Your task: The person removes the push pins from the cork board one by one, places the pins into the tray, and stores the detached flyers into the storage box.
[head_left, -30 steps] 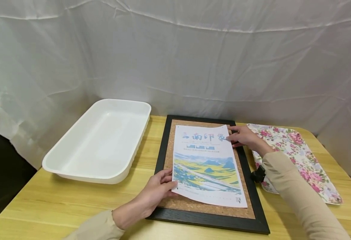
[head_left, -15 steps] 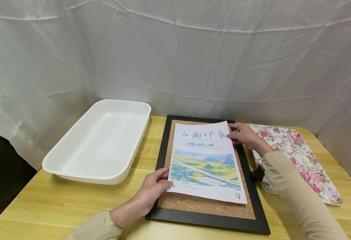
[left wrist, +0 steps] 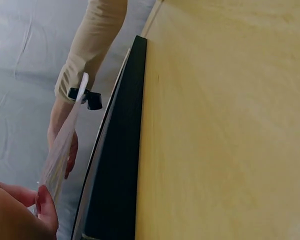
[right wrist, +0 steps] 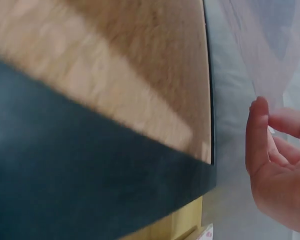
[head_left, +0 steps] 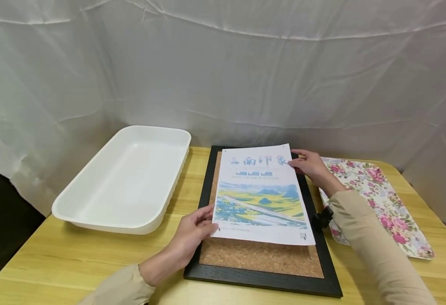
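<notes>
I see both hands' grip on the poster (head_left: 261, 195): left hand (head_left: 192, 233) pinching its near corner, right hand (head_left: 308, 163) its far corner; sheet held taut above the cork board (head_left: 261, 258).

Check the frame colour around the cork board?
Black frame around the brown cork board; clearest in the head view.

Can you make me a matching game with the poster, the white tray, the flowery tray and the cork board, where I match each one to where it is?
Things:
1. poster
2. white tray
3. flowery tray
4. cork board

Places:
A. on the table, left of the black frame
B. inside the black frame
C. held at two corners, by the left hand and the right hand
D. on the table, right of the black frame

Pairs: 1-C, 2-A, 3-D, 4-B
</notes>
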The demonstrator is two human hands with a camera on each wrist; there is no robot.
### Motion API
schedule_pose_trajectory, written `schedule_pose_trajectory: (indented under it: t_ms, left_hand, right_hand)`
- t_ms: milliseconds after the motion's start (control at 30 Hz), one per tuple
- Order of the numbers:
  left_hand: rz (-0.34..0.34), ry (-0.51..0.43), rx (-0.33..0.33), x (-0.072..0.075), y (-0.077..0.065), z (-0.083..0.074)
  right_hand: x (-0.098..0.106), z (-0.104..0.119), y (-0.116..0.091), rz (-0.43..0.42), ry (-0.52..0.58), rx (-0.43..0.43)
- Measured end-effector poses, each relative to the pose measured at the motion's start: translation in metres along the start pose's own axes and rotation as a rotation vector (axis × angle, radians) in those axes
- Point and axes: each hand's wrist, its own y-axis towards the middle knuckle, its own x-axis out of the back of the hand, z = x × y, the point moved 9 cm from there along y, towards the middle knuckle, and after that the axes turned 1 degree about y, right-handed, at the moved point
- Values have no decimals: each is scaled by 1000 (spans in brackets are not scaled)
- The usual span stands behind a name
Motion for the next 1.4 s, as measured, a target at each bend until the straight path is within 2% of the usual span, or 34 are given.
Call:
schedule_pose_trajectory:
  t_ms: [167,333,467,767,867,933,1000,1133,1400]
  left_hand:
    - [-49,-7,-16,5,3,-1]
    - [-73,-19,-16,9,4,-1]
    - [-75,-27,-23,12,5,0]
    - [-110,-10,-24,23,12,-3]
    - [-125,3,-29,26,12,-5]
    - [-141,7,-36,28,11,-7]
    - [-152,12,-47,31,10,-10]
    - [-157,41,-68,35,7,-17]
    - [-144,82,-50,45,3,-36]
  right_hand:
    - [5,4,1,-56,39,-55]
    - [4,9,-1,-70,74,-98]
    - [3,11,0,-63,105,-100]
    - [3,15,3,-108,141,-94]
    - [6,-3,26,-123,174,-64]
    - [6,-6,33,-127,184,-72]
    - [4,-3,33,-127,190,-68]
    - [-2,30,8,-95,198,-106]
    - [-8,40,12,-95,229,-120]
